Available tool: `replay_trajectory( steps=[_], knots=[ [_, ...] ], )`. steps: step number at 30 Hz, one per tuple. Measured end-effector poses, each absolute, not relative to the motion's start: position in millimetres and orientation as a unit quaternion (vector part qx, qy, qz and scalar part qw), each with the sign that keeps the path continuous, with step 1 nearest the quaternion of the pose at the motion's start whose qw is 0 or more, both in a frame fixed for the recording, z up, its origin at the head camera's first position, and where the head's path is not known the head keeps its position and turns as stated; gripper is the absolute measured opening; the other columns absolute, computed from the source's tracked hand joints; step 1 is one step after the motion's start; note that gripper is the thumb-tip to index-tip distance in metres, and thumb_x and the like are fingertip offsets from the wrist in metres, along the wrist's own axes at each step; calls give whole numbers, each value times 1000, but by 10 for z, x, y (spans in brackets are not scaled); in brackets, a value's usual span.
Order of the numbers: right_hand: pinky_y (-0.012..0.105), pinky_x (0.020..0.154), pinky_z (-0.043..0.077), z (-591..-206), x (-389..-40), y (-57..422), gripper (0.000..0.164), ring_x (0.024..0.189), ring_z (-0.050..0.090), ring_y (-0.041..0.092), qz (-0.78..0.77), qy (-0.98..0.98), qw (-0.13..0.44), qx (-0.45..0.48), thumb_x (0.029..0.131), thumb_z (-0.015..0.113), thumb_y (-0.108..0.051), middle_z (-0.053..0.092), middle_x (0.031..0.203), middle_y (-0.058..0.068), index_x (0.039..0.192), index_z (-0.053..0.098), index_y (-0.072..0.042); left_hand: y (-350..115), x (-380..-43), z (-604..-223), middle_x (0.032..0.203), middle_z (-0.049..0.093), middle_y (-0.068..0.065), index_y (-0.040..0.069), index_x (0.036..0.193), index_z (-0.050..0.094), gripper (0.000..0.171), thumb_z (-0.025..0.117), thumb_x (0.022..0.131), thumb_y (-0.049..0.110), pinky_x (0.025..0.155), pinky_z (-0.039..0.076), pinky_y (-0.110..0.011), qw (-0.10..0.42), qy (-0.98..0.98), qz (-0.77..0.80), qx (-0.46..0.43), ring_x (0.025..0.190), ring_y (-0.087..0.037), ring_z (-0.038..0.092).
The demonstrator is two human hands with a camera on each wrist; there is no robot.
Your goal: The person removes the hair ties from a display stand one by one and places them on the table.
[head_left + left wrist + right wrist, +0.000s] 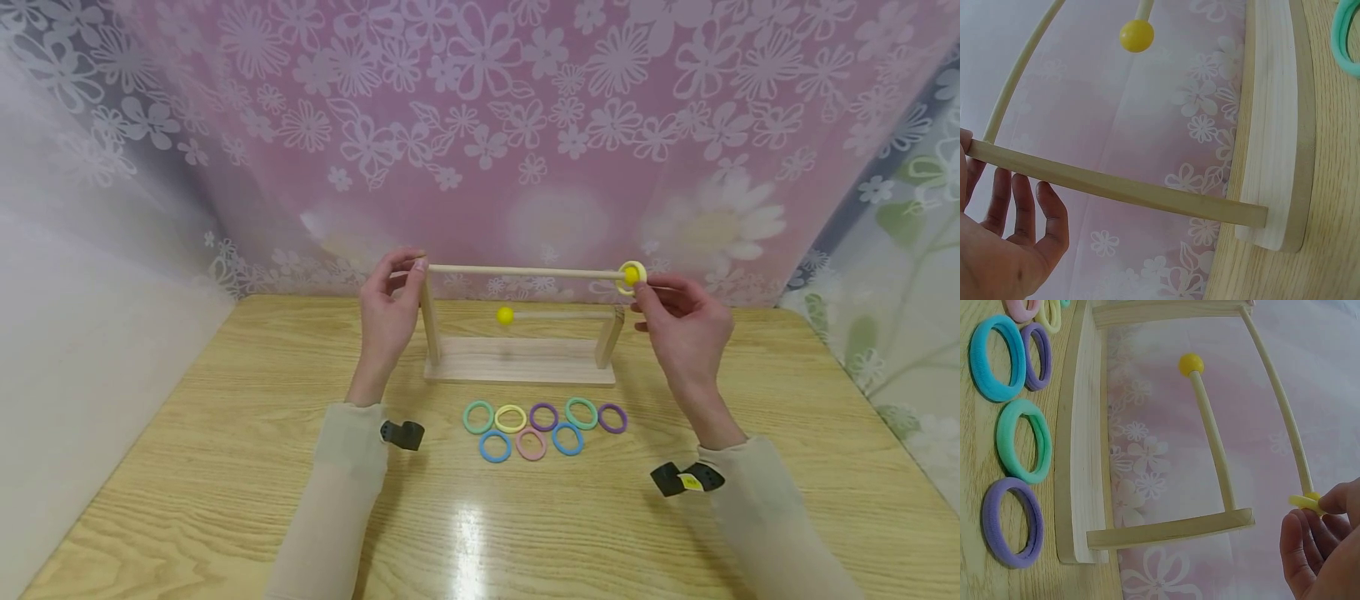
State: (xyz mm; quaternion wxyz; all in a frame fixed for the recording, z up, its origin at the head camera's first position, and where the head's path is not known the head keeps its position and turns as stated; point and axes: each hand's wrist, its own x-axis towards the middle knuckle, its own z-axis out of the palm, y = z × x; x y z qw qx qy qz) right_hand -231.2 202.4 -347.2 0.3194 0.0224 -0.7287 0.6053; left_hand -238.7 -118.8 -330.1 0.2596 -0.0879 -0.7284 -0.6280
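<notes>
A wooden stand has a flat base (525, 367), a tall left post (430, 325) and a shorter right post (611, 337). From each post one rod runs sideways, tipped with a yellow ball. My left hand (390, 304) grips the top of the tall post, thumb toward me. At the far end of the upper rod (525, 272), my right hand (686, 329) pinches a pale yellow hair tie (1302, 502), which encircles the ball (632, 275) there. The lower rod (1213, 437) bears no hair tie; its ball (506, 316) points left.
Several hair ties lie in two rows on the wooden table before the base, among them a green one (467, 423), a pink one (531, 457) and a purple one (991, 531). A flowered pink curtain (480, 150) hangs behind the table's back edge.
</notes>
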Motion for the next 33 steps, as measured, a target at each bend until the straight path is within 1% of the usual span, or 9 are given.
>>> replay_trajectory(
  steps=[6,10,14,20,24,27,30,33],
  knots=[
    [18,60,59,-3469,-2321,2064,22,70,72,2,611,-724,320,14,91,76,-12,75,82,-12,107,74,3,-1216,-2479,-3392,117,63,-23,-2,125,66,26,59,104,12,79,55,-37,258,-728,-629,-83,106,-34,61],
    [18,60,58,-3475,-2307,2098,23,70,72,2,603,-729,323,15,91,76,-13,76,83,-10,107,74,3,-1253,-2585,-3493,118,63,-20,0,126,66,26,59,104,13,76,54,-33,260,-727,-630,-81,108,-35,61],
    [18,60,59,-3500,-2295,2148,24,72,73,3,594,-736,325,18,91,77,-14,75,83,-13,107,74,4,-1270,-2609,-3524,117,64,-15,4,126,67,27,61,103,17,73,53,-27,263,-723,-633,-88,107,-33,62],
    [16,59,58,-3550,-2267,2212,24,70,73,3,586,-745,318,8,91,77,-12,73,79,-18,106,74,5,-1288,-2605,-3540,114,64,-11,11,123,69,25,63,103,25,69,54,-24,264,-723,-631,-96,104,-28,63],
    [16,58,58,-3583,-2240,2238,23,68,72,1,579,-754,309,0,91,77,-12,72,78,-20,107,74,4,-1298,-2607,-3547,114,64,-10,11,123,69,27,62,103,28,69,55,-24,267,-725,-627,-98,102,-24,63],
    [16,59,58,-3604,-2217,2251,22,68,72,0,575,-761,301,-3,91,77,-13,72,77,-21,107,74,3,-1299,-2613,-3545,114,65,-10,8,123,69,29,62,103,28,69,55,-23,270,-726,-625,-100,101,-21,63],
    [16,59,58,-3628,-2183,2271,22,68,71,-2,563,-775,286,-10,92,76,-14,70,76,-24,106,74,2,-1295,-2615,-3539,113,65,-11,7,123,69,30,63,103,28,69,55,-24,270,-726,-625,-98,101,-20,63],
    [16,58,58,-3649,-2151,2300,22,67,71,-2,554,-788,268,-19,92,76,-15,69,74,-26,107,74,2,-1295,-2614,-3537,113,65,-10,10,123,69,28,63,103,28,70,55,-25,268,-727,-625,-95,101,-20,63]
  ],
)
